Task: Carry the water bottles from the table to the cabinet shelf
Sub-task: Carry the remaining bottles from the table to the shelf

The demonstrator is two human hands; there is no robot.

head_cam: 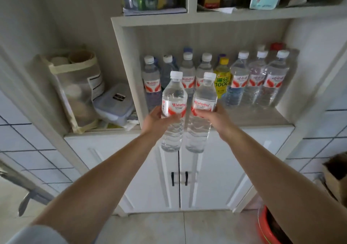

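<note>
My left hand [156,120] grips a clear water bottle [173,101] with a white cap and a red-and-white label. My right hand [212,118] grips a second, matching water bottle [204,97]. Both bottles stand upright, side by side, in the air just in front of the cabinet shelf [262,120]. Several water bottles [238,78] stand in a row at the back of that shelf, along with a yellow drink bottle [222,76]. The table is out of view.
White cabinet doors [150,168] with black handles are closed below the shelf. Left of the cabinet stand a mesh bag [78,91] and a plastic lidded box [114,105]. An upper shelf [206,15] holds books and packages. A red basin [268,227] sits on the floor at lower right.
</note>
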